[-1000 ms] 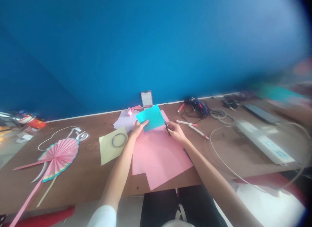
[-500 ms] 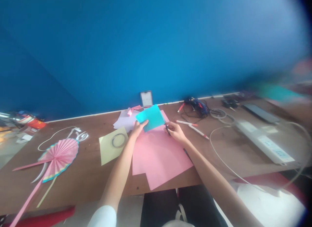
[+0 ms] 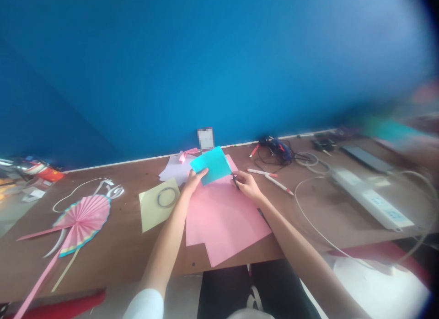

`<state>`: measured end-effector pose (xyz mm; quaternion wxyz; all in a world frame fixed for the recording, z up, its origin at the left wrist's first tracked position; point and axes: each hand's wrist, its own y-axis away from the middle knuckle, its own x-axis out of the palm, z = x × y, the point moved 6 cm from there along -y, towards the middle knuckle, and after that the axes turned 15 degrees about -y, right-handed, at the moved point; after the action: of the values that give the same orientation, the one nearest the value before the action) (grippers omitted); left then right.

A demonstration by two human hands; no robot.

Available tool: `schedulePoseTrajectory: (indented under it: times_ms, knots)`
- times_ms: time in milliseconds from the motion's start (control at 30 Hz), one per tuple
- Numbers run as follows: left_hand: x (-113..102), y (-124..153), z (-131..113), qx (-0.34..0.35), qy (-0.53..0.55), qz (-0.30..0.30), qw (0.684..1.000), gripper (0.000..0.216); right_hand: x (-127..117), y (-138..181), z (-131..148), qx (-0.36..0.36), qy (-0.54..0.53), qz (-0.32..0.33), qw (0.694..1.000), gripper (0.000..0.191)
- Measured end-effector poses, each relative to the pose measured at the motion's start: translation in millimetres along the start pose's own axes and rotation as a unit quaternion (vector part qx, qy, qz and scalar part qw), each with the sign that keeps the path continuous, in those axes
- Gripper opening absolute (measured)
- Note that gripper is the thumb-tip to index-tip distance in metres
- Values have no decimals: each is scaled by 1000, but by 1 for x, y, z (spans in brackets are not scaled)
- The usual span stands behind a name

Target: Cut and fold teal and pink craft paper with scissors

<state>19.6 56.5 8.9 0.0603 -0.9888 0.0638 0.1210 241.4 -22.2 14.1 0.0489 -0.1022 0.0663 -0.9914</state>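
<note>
1. A teal paper sheet (image 3: 211, 165) is held tilted just above the middle of a brown table (image 3: 120, 246), towards the blue wall; its lower left corner is pinched by the left hand (image 3: 194, 181), thumb on top and fingers underneath.
2. The right hand (image 3: 247, 185) is curled around a thin dark tool (image 3: 235, 180); it looks like scissors, though it is too small for that to be certain; its tip is set against the sheet's right edge.
3. Compared with the pictures of the past second, almost nothing is found changed; the sheet, both hands and the tool are seen in the same places, with only the slightest drift of the sheet to the left; no new cut or fold can be made out, so the work on the sheet is judged to be paused or advancing very slowly.
4. Counted at the centre: one teal sheet; two hands; one tool.
5. Under the hands, pink sheets (image 3: 222, 223) are spread overlapping; at least two are counted, and the front one hangs over the table's near edge; one lilac sheet (image 3: 174, 169) lies behind them.
6. To the left, one pale yellow sheet (image 3: 151, 214) is seen with one ring (image 3: 166, 196) resting on it; further left lies one pleated pink fan (image 3: 84, 220) with long paper strips.
7. To the right, three pens are counted; two white ones (image 3: 262, 172) (image 3: 279, 185) lie near the right hand, and one red one (image 3: 254, 150) lies farther back by a tangle of dark cables; beyond them one white power strip (image 3: 372, 199) and one looping white cable (image 3: 308, 218) are seen.
</note>
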Motion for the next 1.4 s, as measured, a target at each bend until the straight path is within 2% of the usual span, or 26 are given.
schedulePoseTrajectory:
  times_ms: [233,500,1100,1400]
  knots:
    - [-5,-5,11,-23,3,-36,999,64,2,1,1,12,7,19,1000,40]
    - [-7,-1,7,-45,-28,-39,998,60,0,2,1,26,23,11,999,43]
    - [-6,0,2,-26,-39,-21,999,66,-3,1,-5,32,22,-19,999,52]
    - [-8,-2,6,-25,-28,-30,999,65,3,1,1,15,0,24,1000,44]
